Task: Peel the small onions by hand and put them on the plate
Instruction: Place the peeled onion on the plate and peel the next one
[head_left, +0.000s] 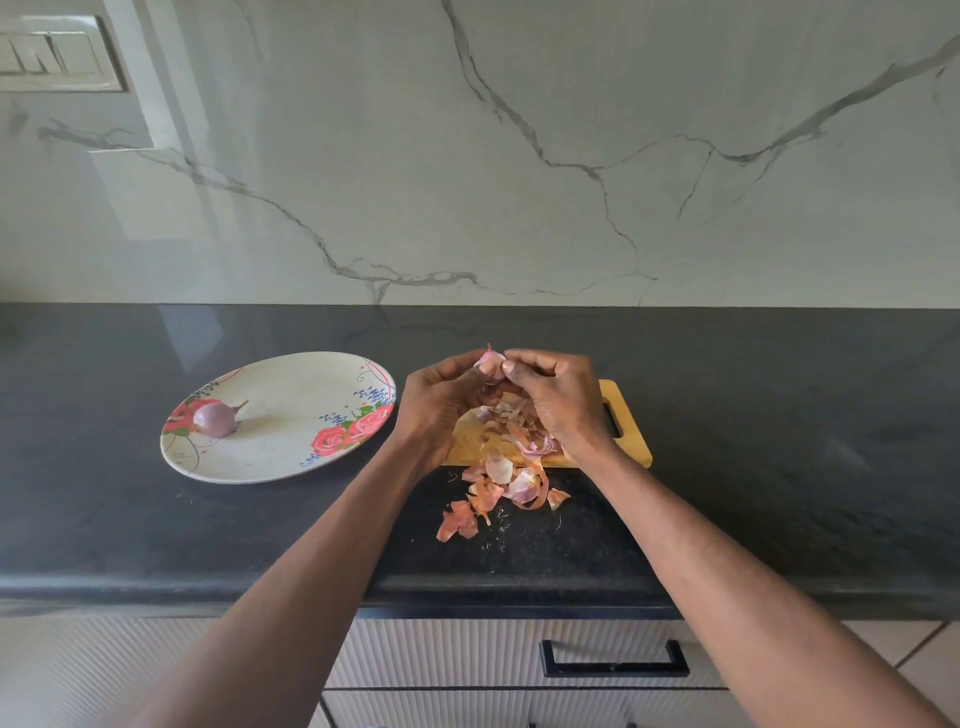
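Both my hands meet above the wooden cutting board (631, 431). My left hand (441, 400) grips a small pink onion (490, 361) from the left, and my right hand (556, 395) pinches it from the right with thumb and fingertips. Most of the onion is hidden by my fingers. One peeled purple onion (214, 419) lies on the left part of the white floral plate (296, 452), which sits on the counter left of the board. A heap of onion skins (509, 467) lies under my hands, spilling from the board onto the counter.
The dark stone counter (779, 441) runs to a marble backsplash behind. Its front edge is near me, with drawers and a black handle (615, 662) below. A switch panel (52, 54) is on the wall at top left.
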